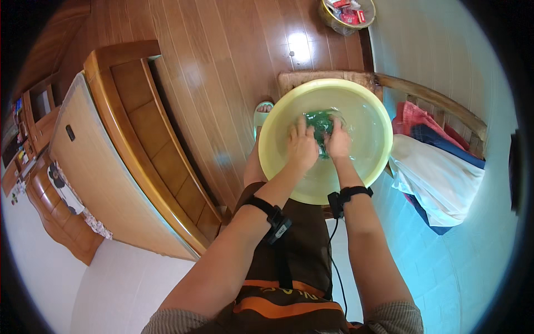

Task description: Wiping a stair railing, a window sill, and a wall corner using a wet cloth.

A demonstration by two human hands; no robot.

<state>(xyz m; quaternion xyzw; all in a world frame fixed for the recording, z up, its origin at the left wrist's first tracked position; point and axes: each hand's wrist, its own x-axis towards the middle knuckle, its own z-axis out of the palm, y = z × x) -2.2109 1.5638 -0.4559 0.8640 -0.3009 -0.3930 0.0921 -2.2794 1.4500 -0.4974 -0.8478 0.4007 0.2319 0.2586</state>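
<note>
A round pale-yellow basin point(268, 167) of water rests on a wooden chair in front of me. In the water, roughly in its middle, is a wet, bunched green cloth point(320, 123). My left hand point(302, 146) is at the cloth's left side, its fingers pointing away from me and bent onto it. From the right, my right hand point(337, 140) grips the cloth with curled fingers. The fingertips of both hands are partly hidden by cloth and water. Each forearm wears a black strap with a small device point(278, 224).
Folded clothes, a white one point(439, 175) on top, hang over the wooden chair point(434, 83) at right. A bin point(347, 25) with red wrappers stands at the far wall. A wooden bed frame point(150, 139) is at left. A black cable point(335, 261) hangs beside my right arm.
</note>
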